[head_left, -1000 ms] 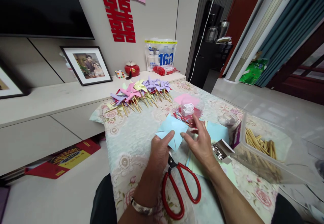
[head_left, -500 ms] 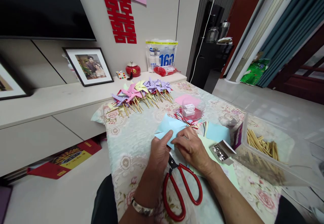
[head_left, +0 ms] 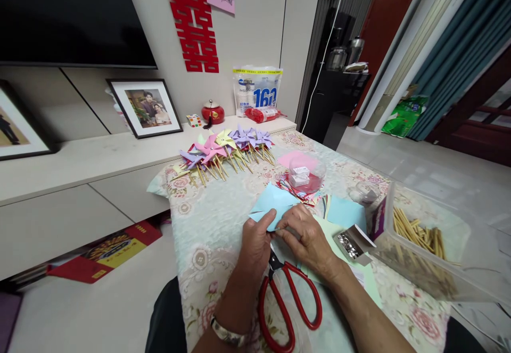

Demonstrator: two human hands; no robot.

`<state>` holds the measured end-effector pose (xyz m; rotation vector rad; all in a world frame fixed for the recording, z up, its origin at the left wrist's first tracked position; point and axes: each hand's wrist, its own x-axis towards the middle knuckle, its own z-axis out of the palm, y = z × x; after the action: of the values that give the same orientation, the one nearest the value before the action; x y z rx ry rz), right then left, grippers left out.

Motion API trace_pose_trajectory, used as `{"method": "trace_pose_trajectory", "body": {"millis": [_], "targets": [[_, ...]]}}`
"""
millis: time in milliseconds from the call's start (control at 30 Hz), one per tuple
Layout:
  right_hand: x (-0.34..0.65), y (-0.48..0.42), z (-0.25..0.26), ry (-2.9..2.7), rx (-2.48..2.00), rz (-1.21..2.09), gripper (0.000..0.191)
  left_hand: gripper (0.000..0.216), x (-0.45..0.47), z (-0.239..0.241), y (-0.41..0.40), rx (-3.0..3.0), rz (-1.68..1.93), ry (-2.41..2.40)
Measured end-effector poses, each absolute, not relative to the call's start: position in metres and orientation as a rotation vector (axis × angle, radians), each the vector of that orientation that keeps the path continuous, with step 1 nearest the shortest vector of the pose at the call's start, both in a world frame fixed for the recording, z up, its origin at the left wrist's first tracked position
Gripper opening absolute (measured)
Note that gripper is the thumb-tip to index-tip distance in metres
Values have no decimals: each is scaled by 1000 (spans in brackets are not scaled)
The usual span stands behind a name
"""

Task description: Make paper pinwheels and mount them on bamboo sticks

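My left hand [head_left: 255, 244] pinches the near corner of a light blue cut paper square [head_left: 269, 201] lying on the flowered tablecloth [head_left: 207, 236]. My right hand [head_left: 307, 238] is closed on the same paper beside it, fingertips pressing a flap toward the left thumb. Red-handled scissors [head_left: 289, 302] lie on the table just under both wrists. A row of finished paper pinwheels [head_left: 223, 148] on wooden sticks lies at the far end of the table.
A clear tub [head_left: 423, 236] of wooden sticks stands at the right. A small open box of metal pins [head_left: 351, 241] sits beside my right hand. A clear round container [head_left: 305, 174] and more coloured paper squares [head_left: 345, 209] lie behind. A low cabinet [head_left: 80, 156] runs along the left.
My right hand came back from near the round container to the blue paper and closed on a flap. The left hand kept its grip on the paper.
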<state>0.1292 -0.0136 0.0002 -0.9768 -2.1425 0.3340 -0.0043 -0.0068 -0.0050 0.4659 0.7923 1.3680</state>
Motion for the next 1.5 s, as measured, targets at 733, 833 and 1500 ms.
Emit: {"method": "trace_pose_trajectory", "body": {"millis": [733,833,1500], "targets": [[132,-10,-1,-1851,-1276,397,16,15,3,-13,-9,600,1382,878],[131,-10,0,-1826,-1304,392,16,15,4,-14,-10,610,1384,875],[137,-9,4,-1819,-1180,510,8,12,4,-6,-7,495,1372,818]]}}
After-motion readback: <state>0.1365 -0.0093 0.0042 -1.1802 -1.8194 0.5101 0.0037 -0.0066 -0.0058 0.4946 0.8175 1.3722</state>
